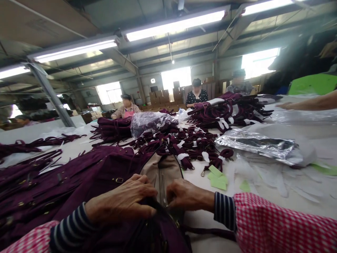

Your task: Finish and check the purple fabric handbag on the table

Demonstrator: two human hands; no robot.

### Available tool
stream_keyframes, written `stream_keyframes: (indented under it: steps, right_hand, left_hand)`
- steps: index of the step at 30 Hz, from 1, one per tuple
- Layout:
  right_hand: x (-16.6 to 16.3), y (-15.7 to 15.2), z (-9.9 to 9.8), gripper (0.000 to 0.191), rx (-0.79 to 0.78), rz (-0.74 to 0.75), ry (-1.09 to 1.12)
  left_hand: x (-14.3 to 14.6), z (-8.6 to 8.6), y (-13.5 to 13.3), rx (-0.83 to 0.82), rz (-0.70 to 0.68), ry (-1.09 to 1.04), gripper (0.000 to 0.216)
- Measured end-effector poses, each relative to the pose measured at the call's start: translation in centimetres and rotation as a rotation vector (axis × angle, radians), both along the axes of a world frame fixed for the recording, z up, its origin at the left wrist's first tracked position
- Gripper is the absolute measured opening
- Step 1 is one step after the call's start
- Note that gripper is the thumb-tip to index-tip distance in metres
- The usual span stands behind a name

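Observation:
A purple bag (147, 233) lies in front of me with its zipped mouth spread apart, showing a beige lining (155, 170) with a zipper down its middle. My left hand (125, 198) is closed on the near left edge of the mouth, thumb stretched along the dark zipper edge. My right hand (188, 195) has its fingers curled inside the opening, against the lining beside the inner zipper; its fingertips are partly hidden. A dark purple strap (210, 232) runs out from the bag below my right wrist.
More purple bags (65, 179) lie stacked at left. Beyond are bundled straps (195, 140) with white wraps, a pile of bags (226, 110), a plastic bag (152, 123) and green slips (218, 177). Clear plastic packaging (263, 144) lies right. Several co-workers sit across the table; another's arm (310, 102) reaches in from right.

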State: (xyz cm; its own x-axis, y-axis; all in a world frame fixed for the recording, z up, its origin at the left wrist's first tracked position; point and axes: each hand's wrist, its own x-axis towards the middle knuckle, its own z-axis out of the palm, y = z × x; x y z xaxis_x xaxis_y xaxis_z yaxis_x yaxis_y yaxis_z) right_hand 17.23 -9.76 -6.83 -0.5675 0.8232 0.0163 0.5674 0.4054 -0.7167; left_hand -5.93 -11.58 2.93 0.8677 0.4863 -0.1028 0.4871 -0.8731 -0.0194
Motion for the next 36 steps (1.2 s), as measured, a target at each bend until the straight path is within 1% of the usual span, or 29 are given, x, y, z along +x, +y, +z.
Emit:
stream_keyframes:
  steps: [2, 4, 6, 8, 9, 11, 13, 14, 15, 16, 19, 21, 22, 23, 25, 28, 30, 33, 34, 36]
  right_hand:
    - [-0.5, -0.5, 0.1, 0.008, 0.111, -0.010, -0.139]
    - [-1.2, -0.6, 0.1, 0.007, 0.164, 0.021, -0.190]
    - [-1.5, -0.6, -0.1, 0.016, 0.209, 0.073, -0.200]
    - [-1.4, -0.7, -0.4, 0.022, 0.313, 0.095, -0.231]
    - [-1.3, -0.7, -0.6, 0.021, 0.381, 0.101, -0.257]
    - [-1.1, -0.7, -0.9, 0.014, 0.510, 0.119, -0.323]
    - [-1.0, -0.1, -1.2, 0.015, 0.611, 0.151, -0.370]
    - [-1.1, 0.4, -1.3, 0.017, 0.654, 0.157, -0.382]
    - [-1.3, 1.1, -1.4, 0.018, 0.680, 0.154, -0.389]
    - [-1.5, 2.0, -1.6, 0.018, 0.681, 0.124, -0.383]
    - [-2.2, 5.0, -2.1, 0.019, 0.572, -0.081, -0.318]
    - [-2.6, 6.6, -2.6, 0.019, 0.499, -0.186, -0.261]
    - [-2.6, 7.2, -2.8, 0.018, 0.481, -0.208, -0.236]
    - [-2.6, 7.6, -2.9, 0.016, 0.468, -0.210, -0.215]
    - [-2.5, 8.0, -3.1, 0.013, 0.435, -0.213, -0.165]
    - [-2.3, 7.8, -3.0, 0.007, 0.392, -0.225, -0.093]
    - [-2.2, 7.3, -2.7, 0.008, 0.369, -0.222, -0.047]
    - [-1.7, 6.7, -1.5, 0.011, 0.339, -0.192, 0.004]
    - [-1.2, 6.7, -0.8, 0.012, 0.334, -0.180, 0.014]
    - [0.5, 6.8, 1.0, 0.012, 0.376, -0.181, -0.022]
  left_hand:
    - [0.1, -0.3, 0.6, 0.069, -0.054, 0.037, 0.015]
    - [0.4, -1.2, 1.0, 0.171, -0.063, 0.061, 0.017]
    - [0.8, -2.5, 1.4, 0.234, 0.019, 0.036, 0.017]
    - [1.2, -4.3, 1.7, 0.249, 0.117, -0.007, 0.017]
    - [1.4, -5.2, 2.0, 0.262, 0.141, -0.031, 0.016]
    - [1.5, -6.6, 2.7, 0.316, 0.100, -0.088, 0.012]
    - [1.7, -7.0, 3.7, 0.349, 0.034, -0.143, 0.014]
    - [1.8, -6.8, 4.3, 0.329, 0.035, -0.146, 0.015]
    - [1.9, -6.2, 4.8, 0.291, 0.065, -0.128, 0.012]
    - [2.1, -5.5, 5.3, 0.246, 0.118, -0.097, 0.007]
    - [2.6, -3.4, 6.5, 0.147, 0.269, -0.003, 0.020]
    - [3.0, -3.2, 7.0, 0.155, 0.312, 0.010, 0.017]
    - [3.2, -3.5, 7.1, 0.168, 0.332, 0.017, 0.017]
    - [3.4, -4.1, 7.2, 0.184, 0.357, 0.017, 0.021]
    - [3.7, -5.7, 7.1, 0.203, 0.420, -0.019, 0.030]
    - [4.0, -7.9, 6.7, 0.235, 0.517, -0.159, 0.028]
    - [4.0, -8.9, 6.5, 0.268, 0.551, -0.235, 0.023]
    - [4.1, -9.5, 6.2, 0.305, 0.540, -0.317, 0.012]
    - [4.2, -9.6, 6.2, 0.321, 0.524, -0.342, 0.010]
    - [4.3, -9.7, 6.1, 0.360, 0.495, -0.376, 0.008]
